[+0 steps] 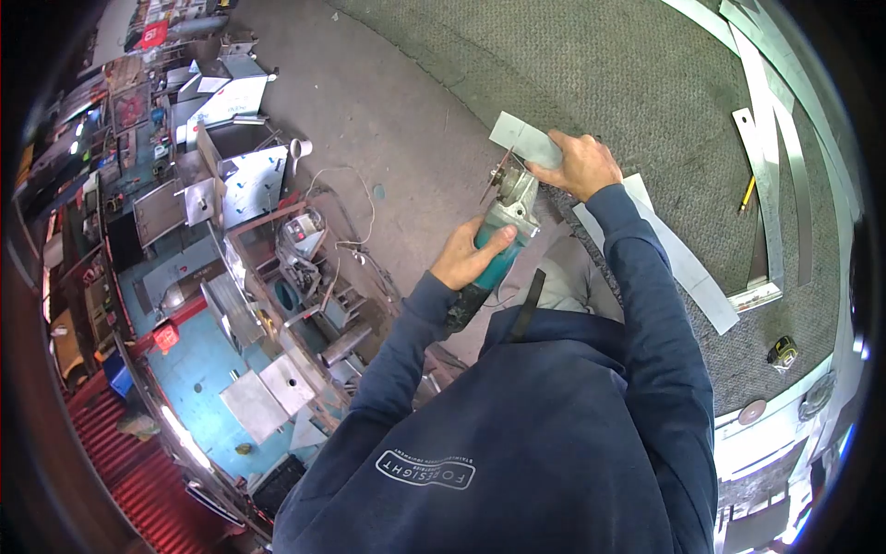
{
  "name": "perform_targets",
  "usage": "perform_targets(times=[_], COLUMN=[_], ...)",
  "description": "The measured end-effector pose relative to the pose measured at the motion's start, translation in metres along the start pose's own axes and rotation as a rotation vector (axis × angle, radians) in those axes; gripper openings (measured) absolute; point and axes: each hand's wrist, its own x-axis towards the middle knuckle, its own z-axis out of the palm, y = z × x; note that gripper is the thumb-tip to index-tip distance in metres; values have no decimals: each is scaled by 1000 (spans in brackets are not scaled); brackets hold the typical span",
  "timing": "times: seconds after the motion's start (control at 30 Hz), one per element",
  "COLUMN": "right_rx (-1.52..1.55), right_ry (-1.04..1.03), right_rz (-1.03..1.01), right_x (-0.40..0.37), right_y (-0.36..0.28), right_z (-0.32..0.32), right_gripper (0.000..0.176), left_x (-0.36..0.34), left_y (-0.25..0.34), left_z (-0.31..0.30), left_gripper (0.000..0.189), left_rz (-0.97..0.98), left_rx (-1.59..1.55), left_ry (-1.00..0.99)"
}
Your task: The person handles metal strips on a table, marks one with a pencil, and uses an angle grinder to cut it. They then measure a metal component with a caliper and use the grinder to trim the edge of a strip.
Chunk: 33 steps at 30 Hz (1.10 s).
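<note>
My left hand is wrapped round the body of a teal angle grinder, with its metal head and disc pointing up and away from me. In my right hand is a short flat metal piece, gripped at its right end. The grinder's disc is close to the lower edge of this piece; whether they touch I cannot tell. Just right of my right forearm, a longer metal strip lies on the grey textured mat.
Long metal strips, a yellow pencil and a tape measure lie at the right. A small round disc is at the lower right. On the left are a blue-topped bench, metal sheets and a cable.
</note>
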Motion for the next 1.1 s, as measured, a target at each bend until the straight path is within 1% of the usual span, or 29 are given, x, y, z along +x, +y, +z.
perform_targets(times=[0.23,0.3,0.4,0.63,0.73,0.93,1.03,1.1], right_rx=[-4,6,-18,-25,-18,-7,-7,-12], right_ry=[6,-25,-9,-15,-14,-36,-42,-65], right_rz=[-4,21,-2,1,16,31,29,62], right_x=[2,2,2,2,3,3,4,4], right_y=[4,3,2,4,6,5,7,6], right_z=[4,5,2,4,7,5,5,4], right_gripper=[56,55,55,57,57,57,55,53], left_x=[-1,-1,2,4,5,8,11,12], left_y=[12,12,5,6,6,9,8,9], left_z=[-3,-4,-5,-7,-8,-11,-12,-12], left_gripper=[50,48,48,48,50,51,52,54], left_rz=[-11,-57,-18,-43,-54,-10,-30,20], left_rx=[-78,-72,-94,-113,-89,-50,-32,47], left_ry=[-61,-49,-66,-96,-96,-107,-136,-88])
